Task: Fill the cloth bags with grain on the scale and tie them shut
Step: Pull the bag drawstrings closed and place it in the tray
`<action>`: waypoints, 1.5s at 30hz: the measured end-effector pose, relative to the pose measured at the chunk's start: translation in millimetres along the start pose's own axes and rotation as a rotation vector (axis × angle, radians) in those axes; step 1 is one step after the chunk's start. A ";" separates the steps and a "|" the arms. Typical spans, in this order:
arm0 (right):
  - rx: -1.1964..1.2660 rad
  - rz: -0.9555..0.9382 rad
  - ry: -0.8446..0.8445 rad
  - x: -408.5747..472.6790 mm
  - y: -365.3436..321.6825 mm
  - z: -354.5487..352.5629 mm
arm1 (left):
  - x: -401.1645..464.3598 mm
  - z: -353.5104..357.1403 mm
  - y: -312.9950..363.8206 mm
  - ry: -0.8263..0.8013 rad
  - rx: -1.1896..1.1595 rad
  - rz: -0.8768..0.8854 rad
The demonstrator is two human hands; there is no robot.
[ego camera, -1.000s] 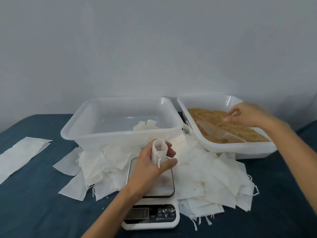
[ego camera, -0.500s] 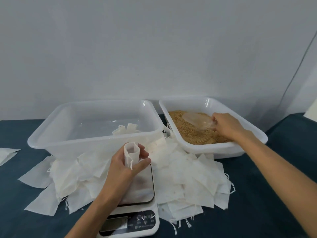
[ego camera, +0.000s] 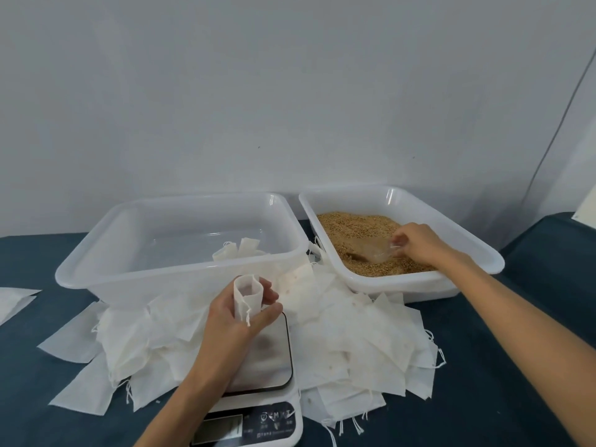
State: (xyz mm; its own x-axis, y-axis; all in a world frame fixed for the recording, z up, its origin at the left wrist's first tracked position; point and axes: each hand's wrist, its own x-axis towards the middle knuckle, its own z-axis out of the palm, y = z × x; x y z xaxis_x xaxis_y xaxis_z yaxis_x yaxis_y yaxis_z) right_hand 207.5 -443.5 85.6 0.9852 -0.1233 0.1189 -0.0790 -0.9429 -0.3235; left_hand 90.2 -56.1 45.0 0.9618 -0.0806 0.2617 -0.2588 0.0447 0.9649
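Note:
My left hand (ego camera: 233, 314) grips a small white cloth bag (ego camera: 246, 296) upright with its mouth open, above the steel plate of the white kitchen scale (ego camera: 267, 359). My right hand (ego camera: 419, 241) holds a clear plastic scoop (ego camera: 375, 253) by its handle, its bowl dug into the brown grain (ego camera: 354, 230) in the white tub (ego camera: 429, 285) at the right. A heap of flat white cloth bags (ego camera: 348, 337) lies around the scale.
A second, translucent tub (ego camera: 96, 275) stands at the back left with two tied bags (ego camera: 238, 250) inside. More white bags (ego camera: 13, 301) lie at the far left edge. A dark blue cloth (ego camera: 516, 366) covers the table; a grey wall rises behind.
My right hand has turned the scoop and pushed it down into the grain toward the tub's near side. The left hand keeps the open bag over the scale. The camera view shifted right.

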 end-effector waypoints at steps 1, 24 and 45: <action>0.048 0.020 -0.009 0.1 2.2 -0.4 | -0.2 0.0 0.7 0.005 0.001 -0.002; 0.379 -0.185 0.040 -32.6 -34.4 -23.6 | -2.4 1.6 2.8 -0.012 0.037 0.062; -0.034 -0.759 0.061 -100.3 -143.3 -58.9 | -1.6 1.4 -0.9 -0.017 0.152 0.032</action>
State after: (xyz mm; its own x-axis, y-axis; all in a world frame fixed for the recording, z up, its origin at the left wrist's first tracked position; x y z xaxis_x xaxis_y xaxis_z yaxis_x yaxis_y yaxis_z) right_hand 111.0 -314.3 175.3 0.7609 0.5471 0.3489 0.6115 -0.7844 -0.1037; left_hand 88.8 -57.4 43.8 0.9516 -0.0981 0.2912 -0.3008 -0.1038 0.9480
